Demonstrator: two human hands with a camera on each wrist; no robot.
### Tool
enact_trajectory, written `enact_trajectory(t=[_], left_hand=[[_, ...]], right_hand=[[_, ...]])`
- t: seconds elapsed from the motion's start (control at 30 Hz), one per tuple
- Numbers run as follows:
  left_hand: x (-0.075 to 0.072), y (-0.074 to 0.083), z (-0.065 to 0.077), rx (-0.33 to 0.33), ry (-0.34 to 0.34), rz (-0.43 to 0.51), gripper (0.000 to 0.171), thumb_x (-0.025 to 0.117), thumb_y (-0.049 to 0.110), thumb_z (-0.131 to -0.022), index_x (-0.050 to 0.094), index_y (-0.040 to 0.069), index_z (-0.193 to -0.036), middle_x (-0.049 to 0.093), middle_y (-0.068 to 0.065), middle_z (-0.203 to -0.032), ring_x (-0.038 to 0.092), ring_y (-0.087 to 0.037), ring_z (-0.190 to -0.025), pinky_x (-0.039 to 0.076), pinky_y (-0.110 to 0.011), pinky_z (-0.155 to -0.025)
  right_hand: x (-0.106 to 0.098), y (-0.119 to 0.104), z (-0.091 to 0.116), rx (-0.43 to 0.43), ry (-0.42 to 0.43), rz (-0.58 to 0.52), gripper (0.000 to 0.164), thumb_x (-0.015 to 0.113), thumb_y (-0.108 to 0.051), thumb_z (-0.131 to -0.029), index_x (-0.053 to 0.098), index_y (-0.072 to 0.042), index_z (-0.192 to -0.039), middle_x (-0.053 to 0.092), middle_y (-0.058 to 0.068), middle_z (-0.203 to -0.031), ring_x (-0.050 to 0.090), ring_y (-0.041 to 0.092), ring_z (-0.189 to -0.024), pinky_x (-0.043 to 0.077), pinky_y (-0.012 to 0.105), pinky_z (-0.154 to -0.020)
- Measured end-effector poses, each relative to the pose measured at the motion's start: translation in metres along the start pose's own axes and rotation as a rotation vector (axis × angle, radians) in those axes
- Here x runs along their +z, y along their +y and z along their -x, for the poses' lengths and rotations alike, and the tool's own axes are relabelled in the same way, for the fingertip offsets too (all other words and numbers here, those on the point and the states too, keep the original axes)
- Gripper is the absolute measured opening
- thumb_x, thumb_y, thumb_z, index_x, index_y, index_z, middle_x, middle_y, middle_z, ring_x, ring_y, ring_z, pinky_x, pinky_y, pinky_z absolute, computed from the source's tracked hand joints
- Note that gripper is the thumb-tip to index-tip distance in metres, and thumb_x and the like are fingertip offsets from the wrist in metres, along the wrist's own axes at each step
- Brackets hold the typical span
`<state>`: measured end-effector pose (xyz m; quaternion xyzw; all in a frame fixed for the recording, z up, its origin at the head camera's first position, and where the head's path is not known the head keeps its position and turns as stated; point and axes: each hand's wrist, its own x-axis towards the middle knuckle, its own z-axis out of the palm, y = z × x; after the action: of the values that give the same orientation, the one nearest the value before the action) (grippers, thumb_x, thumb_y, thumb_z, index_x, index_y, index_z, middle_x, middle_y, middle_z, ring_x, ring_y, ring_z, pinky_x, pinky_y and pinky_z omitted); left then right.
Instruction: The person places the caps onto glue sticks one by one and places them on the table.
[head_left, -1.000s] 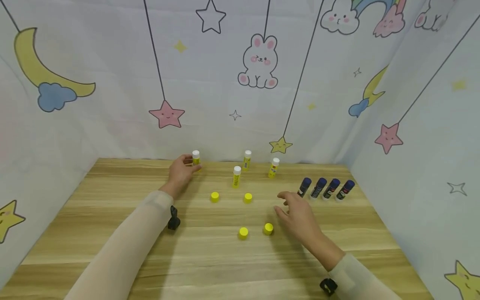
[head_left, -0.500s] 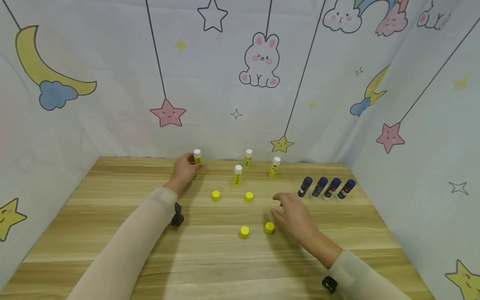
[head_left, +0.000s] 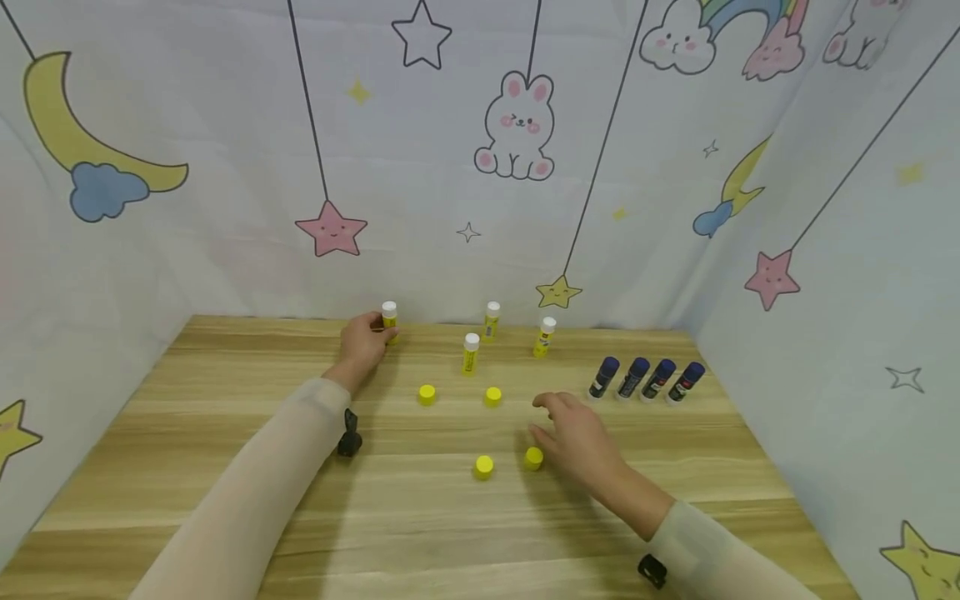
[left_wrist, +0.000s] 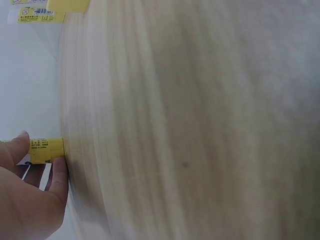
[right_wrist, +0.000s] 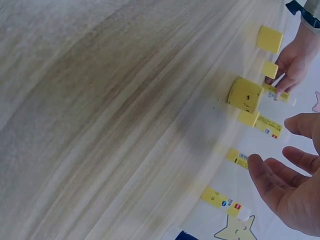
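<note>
At the back left of the table, my left hand (head_left: 363, 343) grips an upright yellow glue stick (head_left: 389, 321) with a white top. The left wrist view shows the thumb and fingers (left_wrist: 60, 177) about its yellow body (left_wrist: 47, 151). My right hand (head_left: 581, 437) hovers at right of centre, holding nothing, its fingers loosely bent and spread. Closest to it is a small yellow cap (head_left: 533, 458), with another yellow cap (head_left: 483, 467) to its left. Farther back are two more yellow caps, one left (head_left: 427, 395) and one right (head_left: 492, 397).
Three other yellow glue sticks stand upright: one in the middle (head_left: 470, 355), one behind it (head_left: 491, 322) and one farther right (head_left: 544, 337). Several dark blue glue sticks (head_left: 632, 378) stand in a row at the right. A patterned white cloth (head_left: 420, 275) hangs behind the table.
My right hand has shifted left, away from the dark blue glue sticks and closer to the nearest yellow cap. My left hand keeps its grip on the glue stick, which stays in place.
</note>
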<state>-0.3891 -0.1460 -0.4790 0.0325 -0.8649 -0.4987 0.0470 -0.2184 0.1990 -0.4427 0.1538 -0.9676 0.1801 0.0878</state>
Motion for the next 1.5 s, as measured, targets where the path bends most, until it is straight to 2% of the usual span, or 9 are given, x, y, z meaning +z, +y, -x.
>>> enact_trajectory(t=[0.2, 0.53, 0.83, 1.13, 1.5], left_hand=[[-0.003, 0.000, 0.002, 0.013, -0.005, 0.006, 0.047, 0.063, 0.017, -0.102, 0.053, -0.002, -0.143, 0.059, -0.022, -0.139, 0.056, -0.036, -0.128, 0.048, -0.046, -0.106], [0.000, -0.003, 0.001, 0.061, 0.010, 0.042, 0.049, 0.065, 0.024, -0.102, 0.054, 0.002, -0.144, 0.061, -0.020, -0.136, 0.057, -0.035, -0.127, 0.045, -0.047, -0.108], [0.001, -0.002, 0.007, 0.099, 0.004, 0.081, 0.049, 0.068, 0.026, -0.100, 0.056, 0.003, -0.142, 0.063, -0.021, -0.132, 0.059, -0.035, -0.123, 0.049, -0.047, -0.103], [0.004, 0.004, 0.011, 0.136, -0.011, 0.109, 0.049, 0.069, 0.026, -0.099, 0.057, 0.002, -0.140, 0.063, -0.020, -0.130, 0.061, -0.034, -0.119, 0.053, -0.045, -0.097], [0.015, 0.021, 0.022, 0.156, -0.032, 0.152, 0.045, 0.071, 0.025, -0.098, 0.060, 0.005, -0.137, 0.065, -0.016, -0.128, 0.061, -0.032, -0.117, 0.053, -0.044, -0.097]], right_hand=[[0.001, -0.001, 0.000, -0.001, -0.038, 0.019, 0.035, 0.075, -0.025, -0.094, 0.066, -0.009, -0.124, 0.065, 0.012, -0.126, 0.065, 0.030, -0.112, 0.054, 0.048, -0.094], [0.004, -0.001, 0.004, -0.027, -0.070, 0.024, 0.033, 0.075, -0.027, -0.093, 0.069, -0.011, -0.122, 0.066, 0.006, -0.120, 0.065, 0.027, -0.111, 0.054, 0.045, -0.094], [0.007, -0.004, 0.005, -0.032, -0.101, 0.021, 0.033, 0.077, -0.028, -0.092, 0.070, -0.014, -0.121, 0.066, 0.005, -0.122, 0.065, 0.026, -0.113, 0.054, 0.045, -0.095], [0.009, -0.009, 0.002, -0.060, -0.140, 0.035, 0.034, 0.082, -0.025, -0.086, 0.071, -0.012, -0.116, 0.068, 0.005, -0.112, 0.066, 0.024, -0.103, 0.055, 0.044, -0.092], [0.010, -0.006, 0.005, -0.091, -0.189, 0.040, 0.027, 0.085, -0.019, -0.080, 0.076, -0.011, -0.104, 0.069, 0.001, -0.100, 0.065, 0.021, -0.091, 0.055, 0.043, -0.085]])
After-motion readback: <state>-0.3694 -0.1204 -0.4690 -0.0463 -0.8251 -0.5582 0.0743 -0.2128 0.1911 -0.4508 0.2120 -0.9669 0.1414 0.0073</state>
